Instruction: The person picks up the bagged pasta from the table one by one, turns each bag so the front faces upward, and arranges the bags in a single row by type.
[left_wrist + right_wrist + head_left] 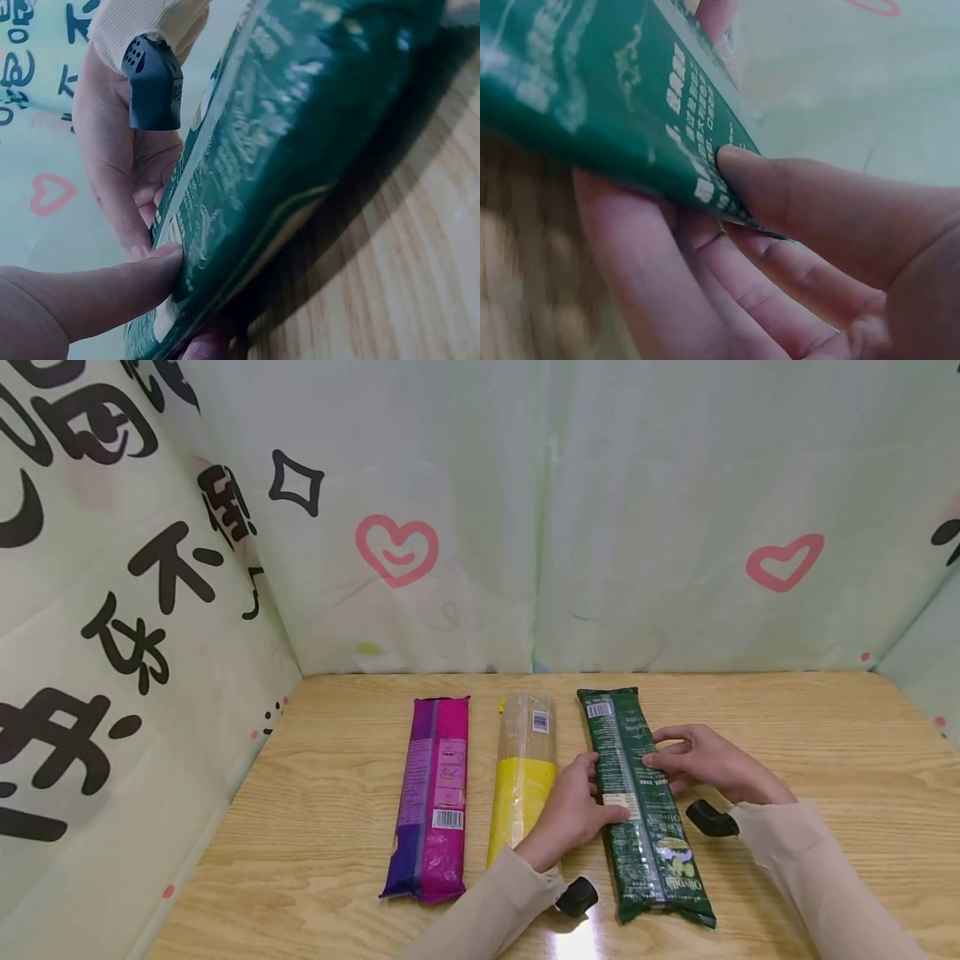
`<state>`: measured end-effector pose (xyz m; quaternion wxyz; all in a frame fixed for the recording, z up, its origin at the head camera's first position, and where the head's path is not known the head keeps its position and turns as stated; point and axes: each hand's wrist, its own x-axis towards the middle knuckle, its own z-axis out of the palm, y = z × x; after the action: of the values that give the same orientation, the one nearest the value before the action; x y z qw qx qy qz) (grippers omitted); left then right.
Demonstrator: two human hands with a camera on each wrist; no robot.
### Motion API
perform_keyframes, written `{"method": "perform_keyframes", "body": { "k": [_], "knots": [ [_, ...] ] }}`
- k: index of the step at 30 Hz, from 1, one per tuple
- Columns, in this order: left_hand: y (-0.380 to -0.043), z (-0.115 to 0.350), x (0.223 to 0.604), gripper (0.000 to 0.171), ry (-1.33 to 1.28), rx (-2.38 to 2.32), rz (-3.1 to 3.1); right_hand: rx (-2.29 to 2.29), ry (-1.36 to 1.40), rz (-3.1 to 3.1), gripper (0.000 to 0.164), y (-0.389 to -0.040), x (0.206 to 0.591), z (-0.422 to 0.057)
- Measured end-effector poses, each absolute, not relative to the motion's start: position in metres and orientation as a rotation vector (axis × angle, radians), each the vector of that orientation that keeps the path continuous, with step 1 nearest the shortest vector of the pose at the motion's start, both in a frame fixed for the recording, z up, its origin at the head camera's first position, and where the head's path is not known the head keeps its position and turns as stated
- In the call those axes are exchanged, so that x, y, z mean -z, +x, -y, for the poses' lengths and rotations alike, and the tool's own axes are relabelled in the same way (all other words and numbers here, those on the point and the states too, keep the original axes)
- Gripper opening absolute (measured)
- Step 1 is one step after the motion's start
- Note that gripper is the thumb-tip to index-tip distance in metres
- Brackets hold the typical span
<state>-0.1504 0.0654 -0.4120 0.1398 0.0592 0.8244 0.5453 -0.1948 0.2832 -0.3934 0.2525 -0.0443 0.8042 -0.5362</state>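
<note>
A long dark green packet [633, 802] with a barcode and printed text lies at the right of the row, gripped from both sides. On its left edge the left hand [573, 806] holds it, thumb on top and a fingertip underneath, as the left wrist view shows. At the opposite edge the right hand [708, 764] pinches it; in the right wrist view the thumb presses the top while the fingers [641, 270] pass beneath. Part of the packet's underside is off the table in the left wrist view.
Left of the green packet lies a clear and yellow packet [517, 785], partly covered by the left hand and sleeve. Further left is a pink and purple packet [442, 810]. All are on a wooden table [315, 827], with a printed curtain [480, 627] along its back edge.
</note>
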Motion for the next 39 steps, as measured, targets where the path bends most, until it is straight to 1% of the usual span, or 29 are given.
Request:
{"method": "perform_keyframes", "body": {
  "k": [18, 22, 27, 34, 39],
  "knots": [
    [-0.151, -0.069, 0.408, 0.070, 0.085, -1.770, -2.240, 1.401, -0.144, -2.326, 0.063, -0.189, 0.372, -0.283],
    [-0.149, -0.072, 0.404, 0.073, 0.067, -1.778, -2.227, 1.392, -0.153, -2.344, 0.059, -0.189, 0.368, -0.281],
    [-0.147, -0.075, 0.403, 0.078, 0.033, -1.766, -2.231, 1.386, -0.168, -2.350, 0.059, -0.187, 0.362, -0.275],
    [-0.148, -0.077, 0.404, 0.075, 0.023, -1.755, -2.255, 1.379, -0.170, -2.347, 0.058, -0.187, 0.357, -0.270],
    [-0.146, -0.080, 0.405, 0.076, -0.002, -1.717, -2.296, 1.353, -0.189, -2.355, 0.053, -0.186, 0.357, -0.267]
  ]
}}
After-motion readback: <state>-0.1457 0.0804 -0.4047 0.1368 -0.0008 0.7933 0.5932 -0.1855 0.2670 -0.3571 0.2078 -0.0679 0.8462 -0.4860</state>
